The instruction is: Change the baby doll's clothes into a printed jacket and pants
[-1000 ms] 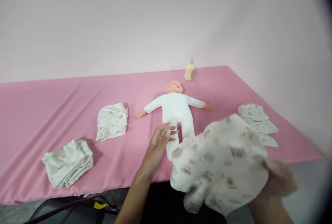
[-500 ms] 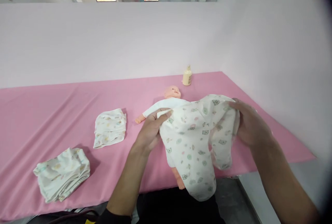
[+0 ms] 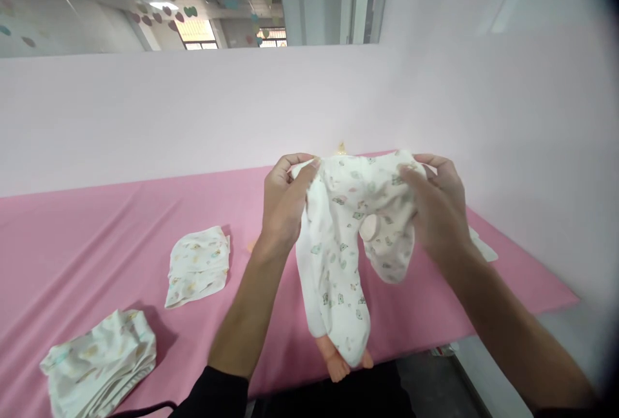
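A second ago only the right hand (image 3: 438, 202) had the baby pants (image 3: 341, 247), bunched up, and the left hand (image 3: 285, 202) was free; now both hands pinch the top edge between thumb and fingers, 1 at each corner. That leaves the pants spread out and hanging in front of the doll (image 3: 309, 286), higher than 0.5 seconds ago, hiding its head and most of its body. The cloth looks thin, soft and slack, white with small green and pink prints. Its left leg hangs long to a rounded tip near the doll's feet (image 3: 333, 363), which look like smooth plastic; its right leg is crumpled and shorter, with a round pale patch. On the wrinkled pink sheet (image 3: 97, 244), 2 folded cloths lie to the left, the near cloth (image 3: 104, 363) thick and layered, the far cloth (image 3: 199, 265) flatter.
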